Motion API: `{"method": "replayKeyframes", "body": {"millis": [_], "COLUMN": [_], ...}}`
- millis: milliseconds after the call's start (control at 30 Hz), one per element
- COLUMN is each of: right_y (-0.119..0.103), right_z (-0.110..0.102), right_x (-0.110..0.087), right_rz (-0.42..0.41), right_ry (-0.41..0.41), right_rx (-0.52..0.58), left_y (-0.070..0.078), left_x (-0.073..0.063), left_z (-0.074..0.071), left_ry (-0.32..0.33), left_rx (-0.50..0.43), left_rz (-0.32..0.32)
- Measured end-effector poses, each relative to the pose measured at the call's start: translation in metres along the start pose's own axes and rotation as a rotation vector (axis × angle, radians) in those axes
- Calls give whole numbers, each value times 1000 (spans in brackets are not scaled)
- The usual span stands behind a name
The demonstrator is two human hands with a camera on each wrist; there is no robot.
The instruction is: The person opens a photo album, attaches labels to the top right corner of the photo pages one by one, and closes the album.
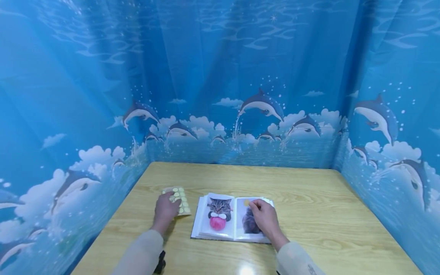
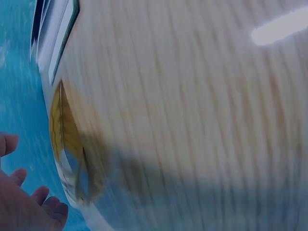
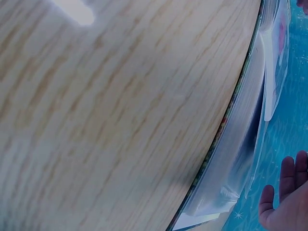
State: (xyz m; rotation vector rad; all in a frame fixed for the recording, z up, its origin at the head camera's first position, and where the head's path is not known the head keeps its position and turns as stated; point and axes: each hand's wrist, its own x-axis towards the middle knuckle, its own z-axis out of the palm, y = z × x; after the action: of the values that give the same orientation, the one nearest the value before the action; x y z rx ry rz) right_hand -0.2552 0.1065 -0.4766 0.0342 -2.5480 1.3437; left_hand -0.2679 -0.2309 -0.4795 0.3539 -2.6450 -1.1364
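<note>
A photo album (image 1: 235, 235) lies spread on the table. Its left page has a picture of a tabby cat (image 1: 220, 206) with a pink ball; the right page has a dark grey cat (image 1: 250, 223). At the top of that page my right hand (image 1: 266, 217) pinches a round yellow sticker (image 1: 246, 203) between thumb and forefinger; the other fingers (image 3: 287, 175) are held out. My left hand (image 1: 166, 209) is over a sheet of round stickers (image 1: 185, 204), left of the album, fingers spread loosely. Seen from the left wrist, the sheet's yellowish underside (image 2: 62, 120) bows up off the table.
The wood-grain table (image 1: 319, 214) extends around the album and sheet. Blue curtains (image 1: 206, 57) printed with dolphins hang along its back and both sides. A small black object (image 1: 160, 262) shows beside the left sleeve.
</note>
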Motion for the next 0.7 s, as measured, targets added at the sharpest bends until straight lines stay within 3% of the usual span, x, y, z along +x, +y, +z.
{"method": "replayKeyframes", "body": {"millis": [167,367,533,700], "right_y": [1,2,4,5], "right_z": [1,2,4,9], "right_x": [1,2,4,6], "right_rz": [4,20,35,5], "right_ry": [-6,-28,-36,-16], "right_rx": [-2,-15,-57,-77], "left_y": [13,32,47,59], "left_x": [-10,-19,-27,-37], "left_z": [16,35,47,55], "left_ry": [-11,-95,-212,-352], "left_rx": [43,139,240,281], "left_rz": [133,281,393,417]}}
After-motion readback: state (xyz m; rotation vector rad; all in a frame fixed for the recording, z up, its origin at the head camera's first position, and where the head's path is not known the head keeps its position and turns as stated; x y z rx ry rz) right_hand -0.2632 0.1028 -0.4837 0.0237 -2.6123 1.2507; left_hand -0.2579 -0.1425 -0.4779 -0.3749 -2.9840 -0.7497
